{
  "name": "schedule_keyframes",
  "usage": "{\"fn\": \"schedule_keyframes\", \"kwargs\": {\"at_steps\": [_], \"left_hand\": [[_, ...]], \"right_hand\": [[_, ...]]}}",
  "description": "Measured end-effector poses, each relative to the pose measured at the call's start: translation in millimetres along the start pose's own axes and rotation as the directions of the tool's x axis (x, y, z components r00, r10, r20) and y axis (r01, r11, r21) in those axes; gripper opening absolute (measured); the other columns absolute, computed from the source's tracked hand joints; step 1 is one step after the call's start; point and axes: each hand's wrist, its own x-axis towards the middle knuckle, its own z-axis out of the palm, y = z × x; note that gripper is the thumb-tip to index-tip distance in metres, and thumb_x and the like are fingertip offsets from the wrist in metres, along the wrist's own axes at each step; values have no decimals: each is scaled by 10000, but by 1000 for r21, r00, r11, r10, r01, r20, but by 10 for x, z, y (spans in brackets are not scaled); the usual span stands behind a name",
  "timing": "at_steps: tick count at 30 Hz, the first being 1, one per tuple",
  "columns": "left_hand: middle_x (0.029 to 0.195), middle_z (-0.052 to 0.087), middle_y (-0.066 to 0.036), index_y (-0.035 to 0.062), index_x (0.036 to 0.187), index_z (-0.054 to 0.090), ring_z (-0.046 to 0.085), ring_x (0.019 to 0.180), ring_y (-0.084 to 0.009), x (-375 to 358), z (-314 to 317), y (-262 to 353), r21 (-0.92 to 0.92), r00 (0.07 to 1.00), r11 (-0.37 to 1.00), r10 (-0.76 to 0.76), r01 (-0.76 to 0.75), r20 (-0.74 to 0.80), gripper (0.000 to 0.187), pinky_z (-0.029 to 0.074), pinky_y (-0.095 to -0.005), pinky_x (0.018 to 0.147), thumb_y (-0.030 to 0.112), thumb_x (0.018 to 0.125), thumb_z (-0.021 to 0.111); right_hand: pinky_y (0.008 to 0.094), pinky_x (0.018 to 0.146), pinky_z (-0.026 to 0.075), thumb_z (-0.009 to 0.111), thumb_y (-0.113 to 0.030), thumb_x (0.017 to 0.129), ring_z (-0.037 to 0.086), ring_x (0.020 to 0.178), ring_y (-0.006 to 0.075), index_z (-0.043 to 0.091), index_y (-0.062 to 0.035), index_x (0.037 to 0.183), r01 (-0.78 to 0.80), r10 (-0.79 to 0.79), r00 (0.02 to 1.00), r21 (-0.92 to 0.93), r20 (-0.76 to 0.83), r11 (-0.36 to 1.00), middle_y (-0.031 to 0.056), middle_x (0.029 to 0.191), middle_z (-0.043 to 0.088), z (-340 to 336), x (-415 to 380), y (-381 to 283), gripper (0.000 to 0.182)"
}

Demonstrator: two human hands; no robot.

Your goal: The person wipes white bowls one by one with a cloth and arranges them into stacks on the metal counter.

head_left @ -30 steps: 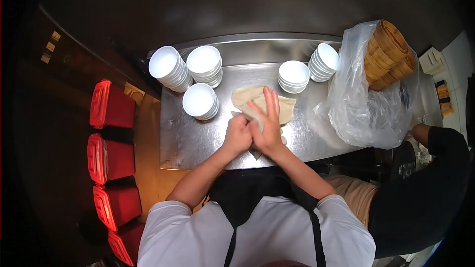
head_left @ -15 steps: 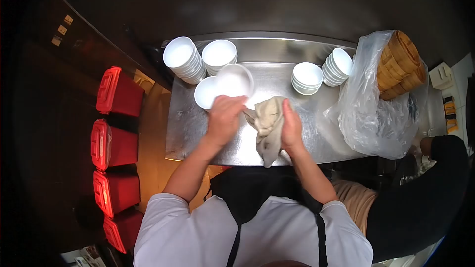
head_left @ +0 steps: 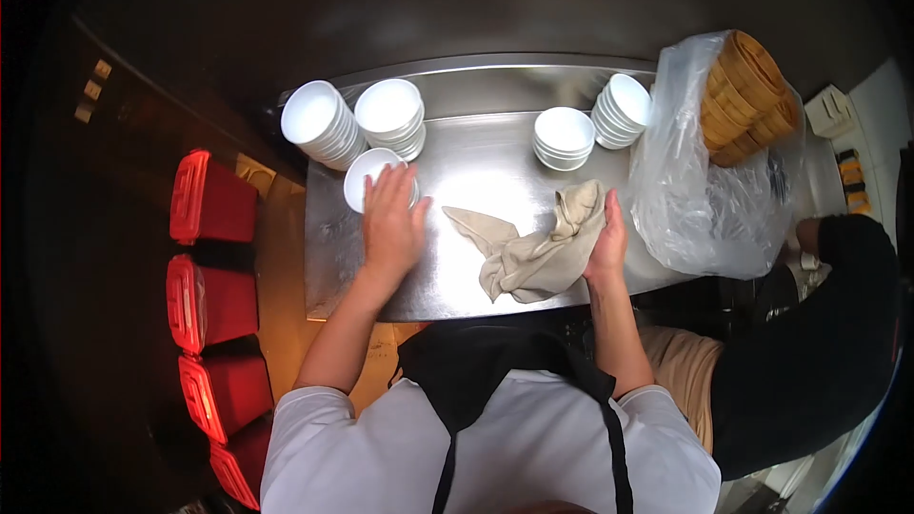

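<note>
My left hand [head_left: 392, 228] is stretched over the near side of a white bowl [head_left: 360, 171], fingers extended across its rim and thumb apart. This bowl sits in front of two taller stacks of white bowls, and another rim shows under it. My right hand [head_left: 607, 246] grips a beige cloth [head_left: 538, 262] along its right side, thumb up, other fingers mostly hidden behind the fabric. The cloth hangs out leftward over the steel table [head_left: 447, 290], one corner pointing toward my left hand.
Tall bowl stacks [head_left: 328, 133] [head_left: 390, 114] stand at the back left, shorter ones [head_left: 564, 138] [head_left: 621, 114] at the back right. Bamboo steamers [head_left: 747, 100] in a plastic bag [head_left: 700, 219] are on the right. Red lidded bins [head_left: 219, 200] line the left; a person's dark sleeve [head_left: 847, 324] is at right.
The bowl my left hand was moving is now down on the front left bowl, and the hand has shifted left with its fingers extended. The cloth has moved right and spread out.
</note>
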Motion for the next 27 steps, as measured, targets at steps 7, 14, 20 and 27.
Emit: {"fn": "schedule_keyframes", "kwargs": {"at_steps": [7, 14, 20, 27], "left_hand": [[1219, 616, -201, -5, 1245, 571, 574, 1153, -365, 732, 1211, 911, -388, 935, 872, 349, -297, 69, 419, 403, -481, 1069, 185, 879, 644], [1061, 660, -224, 71, 1080, 677, 620, 1008, -388, 1385, 1779, 1083, -247, 838, 969, 147, -15, 526, 316, 484, -465, 883, 295, 988, 474], [846, 661, -222, 11, 945, 666, 639, 796, -389, 1213, 1524, 1159, -561, 977, 800, -164, 213, 136, 257, 489, -433, 721, 226, 969, 527], [827, 649, -248, 13, 1018, 650, 650, 776, -423, 263, 828, 1431, -726, 966, 637, -148, 258, 213, 182, 499, -423, 652, 147, 949, 548]], "right_hand": [[435, 952, 501, 410, -485, 1018, 619, 1086, 274, 529, -5, 1279, -89, 88, 996, 32, 35, 996, 146, 1208, 613, -181, -81, -11, 559], [436, 1018, 453, 404, -484, 1018, 585, 1163, 280, 513, -10, 1325, -41, 41, 999, 35, 7, 999, 138, 1294, 587, -353, -186, -41, 575], [433, 1051, 412, 389, -476, 1026, 543, 1219, 295, 458, 9, 1373, 217, -208, 969, 57, -131, 975, 154, 1344, 546, -526, -98, 72, 600], [354, 1083, 347, 427, -270, 1030, 510, 1261, 299, 499, 45, 1339, 659, -561, 591, -748, 580, -79, 196, 1335, 542, 298, 189, -25, 447]]}}
